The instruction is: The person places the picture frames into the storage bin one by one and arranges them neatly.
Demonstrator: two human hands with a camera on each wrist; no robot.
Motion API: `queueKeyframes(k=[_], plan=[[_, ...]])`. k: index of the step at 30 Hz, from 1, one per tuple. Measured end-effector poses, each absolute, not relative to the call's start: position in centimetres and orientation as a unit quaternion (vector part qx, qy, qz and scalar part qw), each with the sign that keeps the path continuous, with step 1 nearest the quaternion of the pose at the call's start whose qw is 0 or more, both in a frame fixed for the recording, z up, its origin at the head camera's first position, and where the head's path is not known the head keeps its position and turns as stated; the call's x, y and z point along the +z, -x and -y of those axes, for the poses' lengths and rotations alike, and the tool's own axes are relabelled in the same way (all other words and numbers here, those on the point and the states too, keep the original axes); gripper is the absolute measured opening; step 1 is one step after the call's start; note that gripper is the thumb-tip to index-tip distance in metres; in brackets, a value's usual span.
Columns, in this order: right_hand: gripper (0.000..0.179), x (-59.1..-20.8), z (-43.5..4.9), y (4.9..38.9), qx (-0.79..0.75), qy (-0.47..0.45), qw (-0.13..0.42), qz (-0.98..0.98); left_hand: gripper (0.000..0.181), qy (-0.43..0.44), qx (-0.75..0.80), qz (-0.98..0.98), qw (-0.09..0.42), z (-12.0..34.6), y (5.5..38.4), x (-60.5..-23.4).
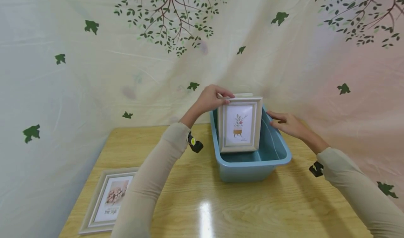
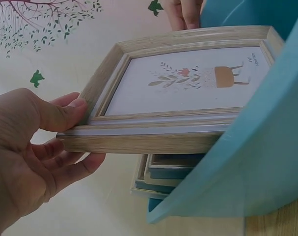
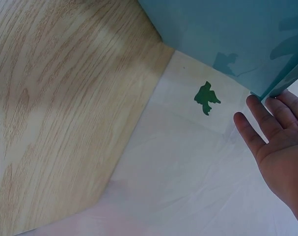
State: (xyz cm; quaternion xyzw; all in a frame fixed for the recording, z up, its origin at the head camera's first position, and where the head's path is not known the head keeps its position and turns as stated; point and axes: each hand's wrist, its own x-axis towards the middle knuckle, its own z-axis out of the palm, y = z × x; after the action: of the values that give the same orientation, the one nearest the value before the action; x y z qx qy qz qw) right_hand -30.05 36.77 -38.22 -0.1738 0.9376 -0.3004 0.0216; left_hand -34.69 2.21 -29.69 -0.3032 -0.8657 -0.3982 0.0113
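Note:
My left hand point(image 1: 212, 98) pinches the upper left corner of a picture frame point(image 1: 223, 125), thumb on the front. The frame has a pale wood-grain border and a print of a plant in an orange pot; it stands upright inside a blue plastic basin point(image 1: 243, 164). In the left wrist view, edges of other stacked frames point(image 2: 161, 174) show behind it. On the basin's right side, my right hand point(image 1: 288, 124) holds the rim. The right wrist view shows this hand's fingers point(image 3: 266, 120) against the outer wall, with the thumb mostly hidden.
Another picture frame point(image 1: 104, 199) with a pink flower print lies flat at the table's left front, partly covered by my left sleeve. The wooden table point(image 1: 186, 196) meets a curtain point(image 1: 151, 83) with leaf and bird patterns behind the basin.

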Motion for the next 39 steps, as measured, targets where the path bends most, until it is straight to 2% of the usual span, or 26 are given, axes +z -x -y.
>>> queueKeyframes(k=[6,14,23,31,39], plan=[[0.057,-38.2,-36.6,30.0,-0.299,0.170,0.025,-0.939,0.021,0.319,-0.396,0.861,-0.025,-2.1,34.7,-30.6],[0.056,-38.2,-36.7,30.0,-0.303,0.178,0.018,-0.936,0.022,0.331,-0.401,0.853,-0.050,-1.9,34.8,-31.8],[0.055,-38.3,-36.9,30.1,-0.304,0.186,0.010,-0.934,0.022,0.346,-0.402,0.846,-0.055,-1.7,35.0,-32.7],[0.056,-38.6,-37.0,30.3,-0.303,0.180,0.018,-0.936,0.026,0.355,-0.397,0.842,-0.080,-1.6,34.9,-32.9],[0.057,-38.5,-37.0,30.3,-0.305,0.180,0.023,-0.935,0.027,0.376,-0.397,0.833,-0.079,-1.8,35.1,-33.2]])
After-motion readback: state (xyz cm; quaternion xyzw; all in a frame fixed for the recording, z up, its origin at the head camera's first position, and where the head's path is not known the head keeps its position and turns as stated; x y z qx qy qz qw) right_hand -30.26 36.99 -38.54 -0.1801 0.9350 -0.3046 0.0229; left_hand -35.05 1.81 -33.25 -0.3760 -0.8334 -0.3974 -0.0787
